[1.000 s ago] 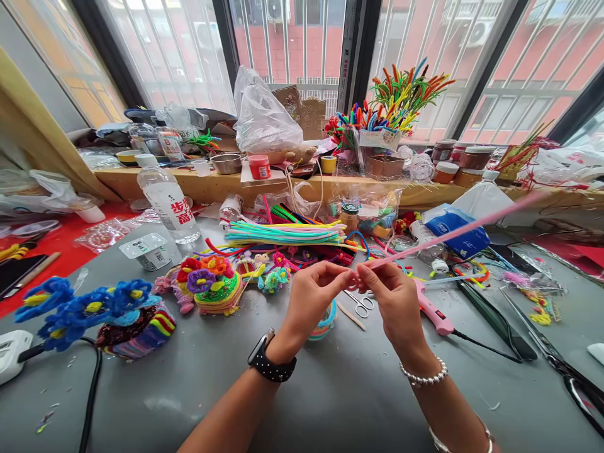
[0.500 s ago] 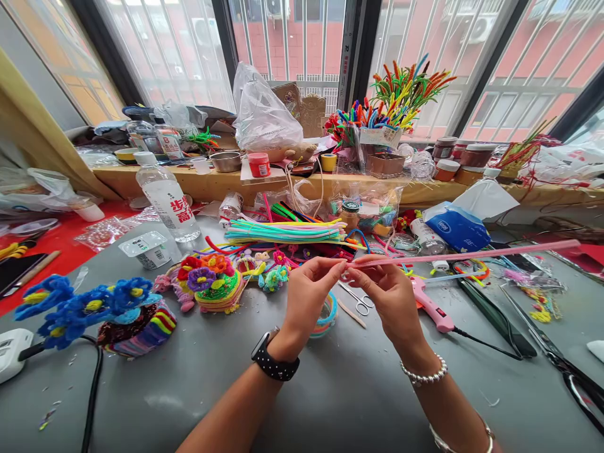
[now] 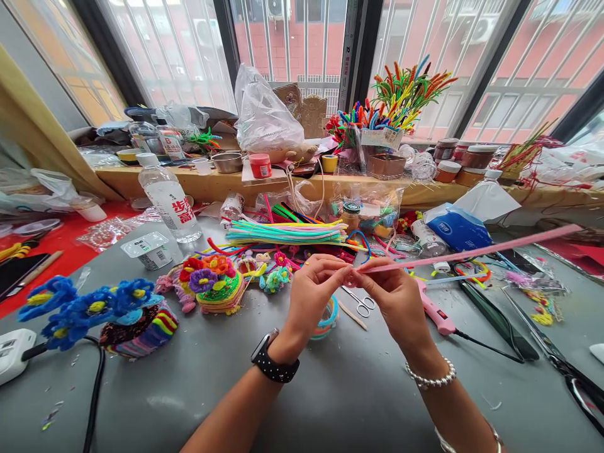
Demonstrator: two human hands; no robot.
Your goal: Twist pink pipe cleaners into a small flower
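Seemingly early going: left hand [image 3: 314, 289] and right hand [image 3: 396, 299] both pinch the near end of a pink pipe cleaner [image 3: 472, 250] above the tabletop [image 3: 340, 390]. Its length runs straight toward 2 o'clock, unbent, so nearly all shaping is left.

left hand [image 3: 315, 294] + right hand [image 3: 395, 299] | pinch pink pipe cleaner [image 3: 472, 251] end | above grey table [image 3: 340, 390]
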